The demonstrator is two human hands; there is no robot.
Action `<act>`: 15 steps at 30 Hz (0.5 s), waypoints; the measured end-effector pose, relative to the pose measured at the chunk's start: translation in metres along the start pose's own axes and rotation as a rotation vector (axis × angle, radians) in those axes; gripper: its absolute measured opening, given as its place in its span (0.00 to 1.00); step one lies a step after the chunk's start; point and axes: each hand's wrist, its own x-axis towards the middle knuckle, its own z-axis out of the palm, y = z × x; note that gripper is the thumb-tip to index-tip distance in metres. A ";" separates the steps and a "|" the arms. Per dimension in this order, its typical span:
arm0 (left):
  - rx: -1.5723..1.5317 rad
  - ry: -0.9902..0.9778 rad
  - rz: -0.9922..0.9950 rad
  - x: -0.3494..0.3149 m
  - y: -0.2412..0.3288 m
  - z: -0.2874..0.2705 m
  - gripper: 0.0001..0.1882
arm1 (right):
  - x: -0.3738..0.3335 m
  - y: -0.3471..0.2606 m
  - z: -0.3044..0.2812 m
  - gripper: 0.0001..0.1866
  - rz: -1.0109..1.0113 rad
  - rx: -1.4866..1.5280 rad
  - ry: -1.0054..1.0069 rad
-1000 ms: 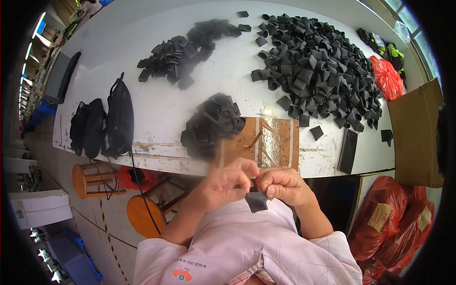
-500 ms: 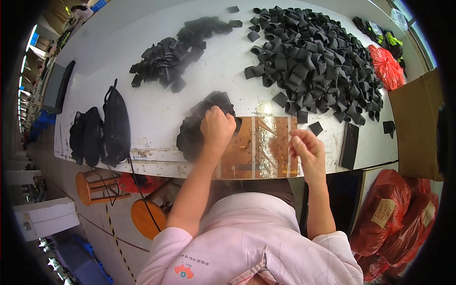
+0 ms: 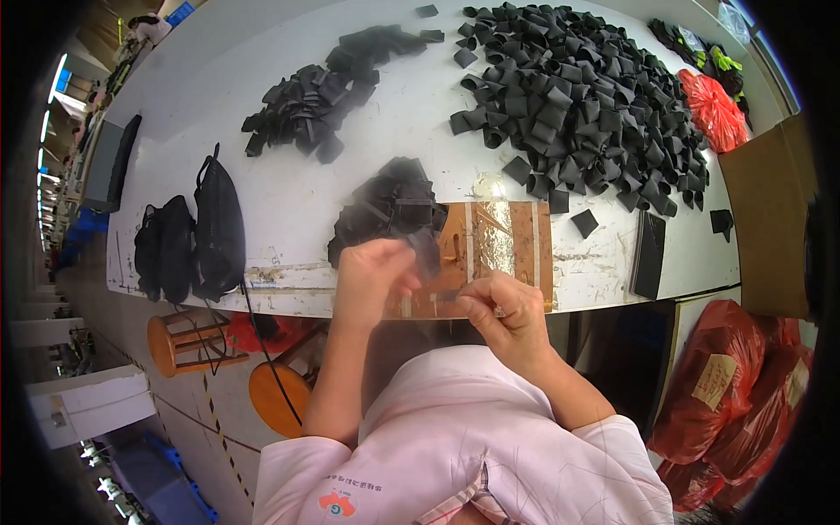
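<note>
My left hand (image 3: 372, 273) holds a small dark fabric piece (image 3: 426, 251) at the near edge of the white table (image 3: 289, 201), just below a heap of black pieces (image 3: 389, 210). My right hand (image 3: 505, 306) is pinched shut close beside it, over a brown taped patch (image 3: 499, 241) on the table; something small may sit between its fingertips, too small to tell. A large heap of black folded strap pieces (image 3: 586, 96) lies at the far right.
Another black heap (image 3: 319, 96) lies at the far left. Two black bags (image 3: 197, 232) rest at the table's left end. A flat black pad (image 3: 649, 254), a cardboard box (image 3: 770, 219), red sacks (image 3: 744, 394) and wooden stools (image 3: 188, 341) surround the table.
My left hand came back from the black heap with a dark piece toward my body. My right hand moved left and nearer to it.
</note>
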 end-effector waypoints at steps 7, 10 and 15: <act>0.077 -0.121 0.251 -0.050 0.005 0.033 0.04 | 0.002 -0.012 0.012 0.10 -0.127 -0.084 0.127; 0.488 0.180 0.636 -0.052 -0.014 0.047 0.01 | -0.002 -0.007 0.013 0.09 -0.195 -0.224 0.158; -0.034 0.240 0.357 -0.043 -0.018 0.056 0.06 | -0.008 0.018 0.023 0.07 -0.051 -0.318 0.306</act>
